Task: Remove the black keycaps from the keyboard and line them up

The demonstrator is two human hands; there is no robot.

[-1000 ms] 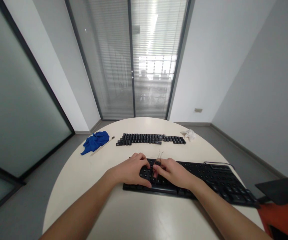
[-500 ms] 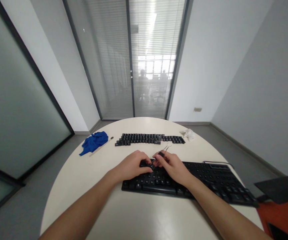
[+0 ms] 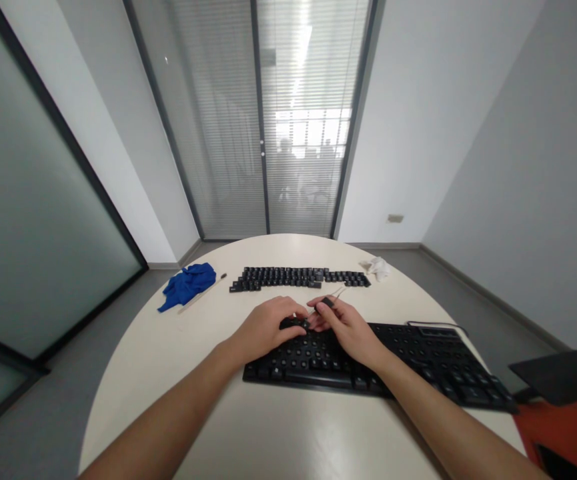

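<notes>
The black keyboard (image 3: 318, 363) lies on the table under both hands, many of its key positions showing bare stems. In my right hand (image 3: 343, 327) is a keycap puller (image 3: 325, 305), its dark handle between thumb and fingers. Thin wires stick out of it toward the far side. My left hand (image 3: 273, 327) is bent over the keyboard's upper left part. Its thumb and index fingertips close around a small dark piece that looks like a keycap (image 3: 306, 324), close to the right fingers. Some of the right fingers are hidden behind the hand.
Rows of removed black keycaps (image 3: 283, 276) lie across the far part of the table (image 3: 208, 400). A blue cloth (image 3: 188, 285) and a thin brush (image 3: 202, 294) are at the left. Crumpled white tissue (image 3: 378, 268) lies far right. An orange chair (image 3: 563, 433) stands beside the table.
My right hand has drawn the puller slightly up and away from the left fingertips, and its handle has turned a little. The left hand has shifted slightly upward. The keyboard stays put.
</notes>
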